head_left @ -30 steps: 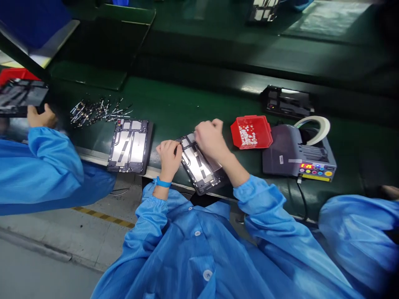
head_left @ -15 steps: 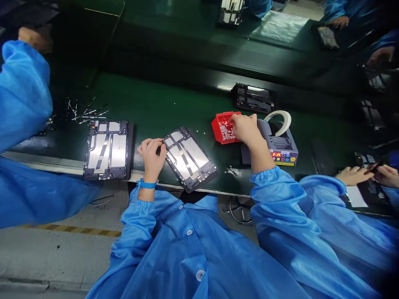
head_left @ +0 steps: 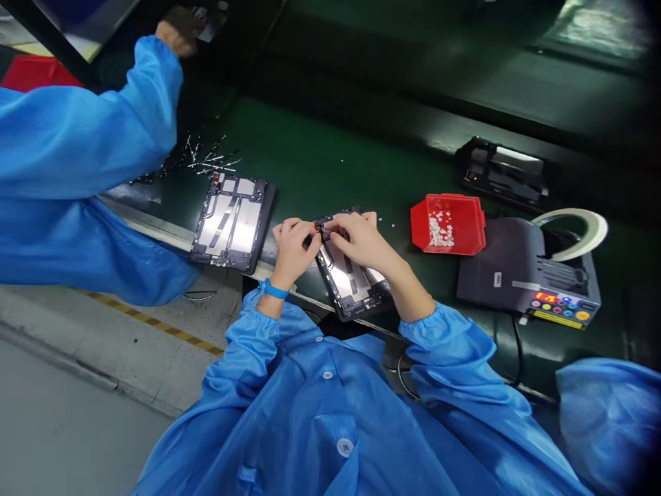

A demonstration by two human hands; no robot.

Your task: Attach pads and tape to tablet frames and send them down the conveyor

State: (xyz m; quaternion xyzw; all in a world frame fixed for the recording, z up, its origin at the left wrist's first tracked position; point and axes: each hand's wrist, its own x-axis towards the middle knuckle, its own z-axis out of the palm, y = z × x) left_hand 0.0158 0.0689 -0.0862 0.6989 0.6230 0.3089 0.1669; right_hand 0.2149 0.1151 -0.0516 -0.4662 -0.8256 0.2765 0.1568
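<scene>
Left hand (head_left: 295, 253) and right hand (head_left: 361, 240) curled at the far end of one black-and-silver rectangular device (head_left: 341, 274) on the green surface (head_left: 310, 165), cannot tell if pinching, two similar devices (head_left: 230, 222) apart, one red plastic bin (head_left: 467, 226)

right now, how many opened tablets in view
3 clear: a tablet at the left hand and right hand, a second tablet to its left, a third tablet behind the tape dispenser. A blurred item at upper left may be another.
</scene>
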